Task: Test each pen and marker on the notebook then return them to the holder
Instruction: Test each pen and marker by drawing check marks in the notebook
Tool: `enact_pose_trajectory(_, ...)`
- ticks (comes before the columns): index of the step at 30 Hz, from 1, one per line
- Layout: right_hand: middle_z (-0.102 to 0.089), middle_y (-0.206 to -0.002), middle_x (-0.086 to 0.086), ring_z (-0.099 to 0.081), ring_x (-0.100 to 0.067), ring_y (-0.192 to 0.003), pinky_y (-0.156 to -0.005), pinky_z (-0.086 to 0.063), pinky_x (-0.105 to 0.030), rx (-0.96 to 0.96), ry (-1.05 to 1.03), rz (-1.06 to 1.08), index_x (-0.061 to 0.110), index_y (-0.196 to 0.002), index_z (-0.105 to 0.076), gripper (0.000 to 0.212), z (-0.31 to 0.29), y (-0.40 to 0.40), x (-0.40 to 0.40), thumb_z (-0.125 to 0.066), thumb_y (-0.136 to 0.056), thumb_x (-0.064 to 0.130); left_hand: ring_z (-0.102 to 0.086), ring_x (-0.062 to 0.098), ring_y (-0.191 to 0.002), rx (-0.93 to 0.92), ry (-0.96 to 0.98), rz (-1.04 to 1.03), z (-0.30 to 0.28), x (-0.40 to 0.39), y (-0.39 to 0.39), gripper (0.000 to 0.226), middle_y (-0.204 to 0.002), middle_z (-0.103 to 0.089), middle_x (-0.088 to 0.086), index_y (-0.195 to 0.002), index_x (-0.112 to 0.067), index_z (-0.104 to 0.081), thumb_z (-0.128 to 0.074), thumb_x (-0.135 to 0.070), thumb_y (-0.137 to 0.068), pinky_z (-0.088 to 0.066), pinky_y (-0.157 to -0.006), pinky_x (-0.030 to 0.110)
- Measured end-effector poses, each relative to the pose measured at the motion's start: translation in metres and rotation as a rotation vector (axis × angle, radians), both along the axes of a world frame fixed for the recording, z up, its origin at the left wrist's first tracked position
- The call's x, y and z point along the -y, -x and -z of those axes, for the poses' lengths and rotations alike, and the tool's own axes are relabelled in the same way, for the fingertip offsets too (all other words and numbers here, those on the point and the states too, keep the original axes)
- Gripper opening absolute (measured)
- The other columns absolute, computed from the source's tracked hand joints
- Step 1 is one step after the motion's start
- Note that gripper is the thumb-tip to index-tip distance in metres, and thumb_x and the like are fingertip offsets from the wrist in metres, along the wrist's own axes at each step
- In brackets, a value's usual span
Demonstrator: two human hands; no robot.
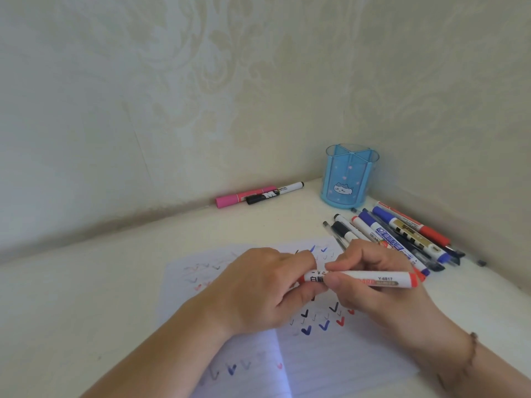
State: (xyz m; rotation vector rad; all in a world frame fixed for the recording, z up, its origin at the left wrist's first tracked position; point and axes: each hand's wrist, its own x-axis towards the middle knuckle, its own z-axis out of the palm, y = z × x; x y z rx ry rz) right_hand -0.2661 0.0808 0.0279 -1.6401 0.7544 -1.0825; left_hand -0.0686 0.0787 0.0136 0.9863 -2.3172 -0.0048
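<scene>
Marker [370, 280], white with red ends, lies level between my two hands over the open notebook [330, 354]. My left hand [258, 288] curls its fingers round the cap end, my right hand [382, 282] pinches the barrel. Ticks in red, blue and black cover the page. The blue holder [349, 176] stands in the corner, a heap of pens [402, 237] just beside it, a pink marker [244, 196] and a black marker [273, 193] along the wall.
</scene>
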Motion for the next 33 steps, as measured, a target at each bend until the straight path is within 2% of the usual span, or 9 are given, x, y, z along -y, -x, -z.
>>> enact_pose_trajectory(4, -0.060, -0.053, -0.002, -0.049, -0.008, -0.047, -0.047, -0.040, -0.020, -0.015, 0.016, -0.034, 0.017, -0.069, -0.070, 0.007, -0.001, 0.001, -0.002, -0.076, -0.071, 0.017, -0.021, 0.017, -0.048, 0.023, -0.015, 0.011, -0.006, -0.004, -0.002, 0.034, -0.050, -0.018, -0.012, -0.072, -0.019, -0.039, -0.045, -0.040, -0.097, -0.012, -0.043, 0.013)
enact_pose_trajectory(9, -0.066, -0.063, -0.011, -0.053, -0.011, -0.050, -0.047, -0.042, -0.021, -0.091, 0.113, -0.023, 0.022, -0.069, -0.070, 0.008, 0.000, 0.003, -0.002, -0.076, -0.071, 0.017, -0.022, 0.019, -0.049, 0.007, -0.085, 0.040, -0.006, -0.007, 0.000, 0.038, -0.048, -0.016, -0.010, -0.066, -0.019, -0.038, -0.045, -0.042, -0.095, -0.010, -0.042, 0.012)
enact_pose_trajectory(14, -0.067, -0.060, 0.005, -0.055, -0.002, -0.049, -0.047, -0.043, -0.015, -0.093, 0.158, -0.044, 0.029, -0.068, -0.070, 0.014, -0.001, 0.003, -0.002, -0.077, -0.072, 0.018, -0.024, 0.017, -0.041, -0.030, -0.170, 0.060, -0.001, -0.005, -0.001, 0.047, -0.043, -0.018, -0.005, -0.060, -0.017, -0.040, -0.049, -0.048, -0.094, -0.012, -0.042, 0.016)
enact_pose_trajectory(17, -0.067, -0.061, 0.002, -0.054, -0.005, -0.049, -0.047, -0.043, -0.016, -0.059, 0.150, -0.055, 0.029, -0.068, -0.070, 0.013, 0.000, 0.005, -0.003, -0.081, -0.066, 0.035, -0.025, 0.019, -0.045, -0.044, -0.162, 0.061, 0.000, -0.003, -0.003, 0.046, -0.046, -0.021, -0.004, -0.058, -0.024, -0.037, -0.058, -0.053, -0.088, -0.015, -0.043, 0.018)
enact_pose_trajectory(19, -0.065, -0.060, -0.005, -0.053, -0.009, -0.049, -0.046, -0.041, -0.019, -0.036, 0.153, -0.031, 0.025, -0.069, -0.069, 0.020, 0.001, 0.008, -0.002, -0.082, -0.064, 0.040, -0.028, 0.014, -0.047, -0.081, -0.222, 0.039, -0.002, -0.003, -0.006, 0.045, -0.048, -0.029, -0.006, -0.063, -0.029, -0.037, -0.068, -0.060, -0.074, -0.020, -0.045, 0.019)
enact_pose_trajectory(21, -0.061, -0.054, -0.003, -0.048, -0.013, -0.046, -0.044, -0.036, -0.021, 0.087, 0.139, -0.005, 0.021, -0.070, -0.068, 0.011, 0.001, 0.011, 0.000, -0.075, -0.064, 0.026, -0.035, 0.008, -0.056, -0.176, -0.342, 0.033, -0.003, -0.003, -0.010, 0.044, -0.061, -0.040, -0.011, -0.077, -0.032, -0.042, -0.071, -0.063, -0.065, -0.030, -0.053, 0.022)
enact_pose_trajectory(25, -0.055, -0.049, -0.010, -0.043, -0.024, -0.044, -0.045, -0.027, -0.027, 0.273, -0.014, 0.098, 0.017, -0.073, -0.069, 0.014, -0.002, 0.025, 0.010, -0.077, -0.066, 0.026, -0.041, 0.015, -0.073, -0.365, -0.458, 0.105, -0.002, -0.003, -0.017, 0.023, -0.083, -0.046, -0.004, -0.113, -0.033, -0.034, -0.042, -0.041, -0.093, -0.040, -0.069, 0.025)
enact_pose_trajectory(29, -0.055, -0.052, -0.013, -0.047, -0.027, -0.047, -0.039, -0.032, -0.023, 0.106, -0.093, 0.193, 0.010, -0.065, -0.067, 0.050, -0.011, 0.032, 0.013, -0.086, -0.051, 0.053, -0.055, 0.013, -0.086, -0.313, -0.449, 0.048, 0.003, 0.002, -0.018, 0.010, -0.092, -0.057, -0.008, -0.104, -0.030, -0.043, -0.049, -0.024, -0.099, -0.047, -0.081, 0.035)
enact_pose_trajectory(33, -0.055, -0.047, -0.012, -0.039, -0.021, -0.042, -0.043, -0.028, -0.022, -0.264, -0.198, 0.160, 0.013, -0.066, -0.064, 0.021, -0.019, 0.040, 0.011, -0.077, -0.072, 0.028, -0.058, 0.011, -0.098, -0.185, -0.350, 0.020, 0.008, 0.007, -0.018, 0.014, -0.099, -0.059, -0.015, -0.099, -0.033, -0.056, -0.065, -0.029, -0.090, -0.045, -0.090, 0.031)
